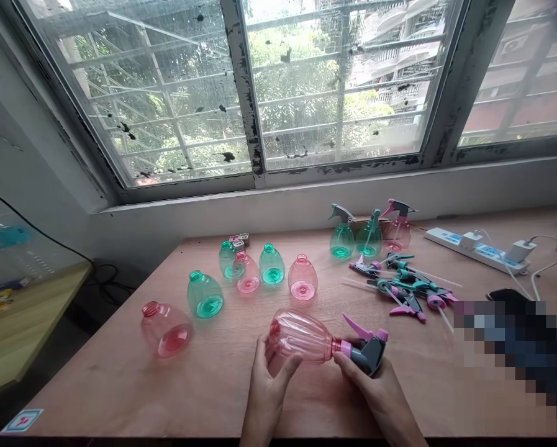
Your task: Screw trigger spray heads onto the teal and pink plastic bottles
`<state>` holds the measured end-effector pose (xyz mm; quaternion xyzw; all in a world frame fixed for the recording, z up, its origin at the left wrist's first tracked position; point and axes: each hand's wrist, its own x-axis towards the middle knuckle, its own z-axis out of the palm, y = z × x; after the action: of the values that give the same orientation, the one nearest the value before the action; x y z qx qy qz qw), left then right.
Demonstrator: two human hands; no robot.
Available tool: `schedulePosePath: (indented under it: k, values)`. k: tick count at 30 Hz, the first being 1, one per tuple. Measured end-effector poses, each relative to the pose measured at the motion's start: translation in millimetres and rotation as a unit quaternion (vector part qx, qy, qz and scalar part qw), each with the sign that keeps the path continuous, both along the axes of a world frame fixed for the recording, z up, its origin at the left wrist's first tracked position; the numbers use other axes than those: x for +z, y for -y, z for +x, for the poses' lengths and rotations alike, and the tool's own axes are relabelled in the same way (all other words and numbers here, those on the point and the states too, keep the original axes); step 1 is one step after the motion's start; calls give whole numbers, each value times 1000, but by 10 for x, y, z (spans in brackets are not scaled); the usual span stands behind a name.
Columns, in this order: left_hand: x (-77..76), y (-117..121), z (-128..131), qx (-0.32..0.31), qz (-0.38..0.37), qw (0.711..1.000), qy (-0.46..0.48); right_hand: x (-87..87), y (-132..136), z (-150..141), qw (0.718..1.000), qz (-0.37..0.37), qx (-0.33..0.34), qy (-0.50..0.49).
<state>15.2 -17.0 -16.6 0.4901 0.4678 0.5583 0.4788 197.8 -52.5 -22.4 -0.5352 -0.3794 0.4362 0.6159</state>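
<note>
A pink spray bottle (301,335) lies on its side in the air above the table's front, its neck pointing right. My left hand (272,372) is closed around the bottle's base end. At the neck, my right hand (375,385) grips the pink collar of the grey and pink trigger sprayer head (366,352), which sits on the bottle's mouth. Whether the collar is fully threaded I cannot tell. Beyond my hands stand several open bottles, among them a pink bottle (302,278), a green bottle (272,266) and, farther left, another pink bottle (166,329).
Loose trigger sprayer heads (406,288) with tubes lie heaped right of centre. Behind them stand three bottles with heads on, including a green one (341,239). A white power strip (476,249) with plugs and a dark phone (511,297) are at the right. The window wall bounds the back.
</note>
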Motion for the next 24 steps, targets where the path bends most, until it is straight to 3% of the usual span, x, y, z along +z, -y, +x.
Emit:
schedulePosePath:
  k: [5, 12, 17, 24]
  values:
    - [40, 27, -4, -30, 21, 997, -64, -64, -32, 63, 1000, -15, 6, -12]
    - [11, 15, 12, 5, -7, 1000, 8, 49, 26, -51, 1000, 6, 6, 6]
    - [-35, 5, -4, -17, 21, 999, -30, 44, -10, -7, 999, -13, 30, -11]
    - [35, 49, 19, -36, 27, 998, -46, 26, -5, 36, 998, -13, 63, -1]
